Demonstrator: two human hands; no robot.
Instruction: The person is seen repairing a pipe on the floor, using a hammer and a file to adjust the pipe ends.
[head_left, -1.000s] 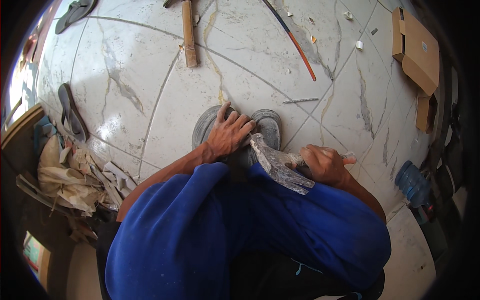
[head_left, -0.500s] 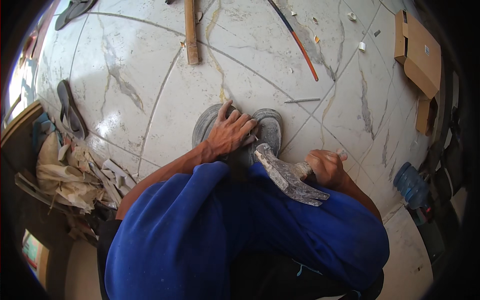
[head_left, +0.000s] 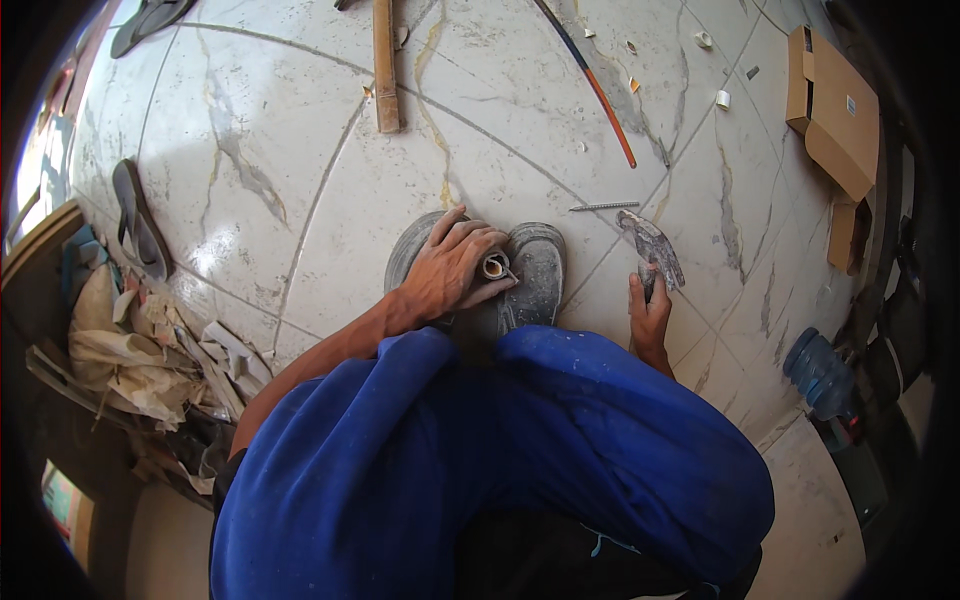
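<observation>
Between my shoes, my left hand [head_left: 452, 258] is closed around a short hollow pipe piece [head_left: 495, 265]. Its pale round end, brownish inside, faces up between thumb and fingers, and the rest is hidden. To the right of my right shoe [head_left: 535, 262], my right hand [head_left: 648, 315] grips a claw hammer [head_left: 652, 248] by its handle. The worn, whitish hammer head lies low by the floor, beyond the hand. A grey ridged metal rod or masonry bit [head_left: 605, 206] lies on the tiles just left of the hammer head.
Ahead lie a wooden strip [head_left: 385, 70] and a black and orange rod [head_left: 598, 95]. Small pipe fragments [head_left: 722, 100] are scattered at far right, near a cardboard box [head_left: 845, 115]. A blue water bottle [head_left: 822, 372] stands right; a debris heap [head_left: 130, 350] and a sandal [head_left: 140, 220] lie left.
My right hand has swung the hammer from over my right knee out and forward, down toward the floor. My left hand has turned slightly, and the pipe piece's open end now shows.
</observation>
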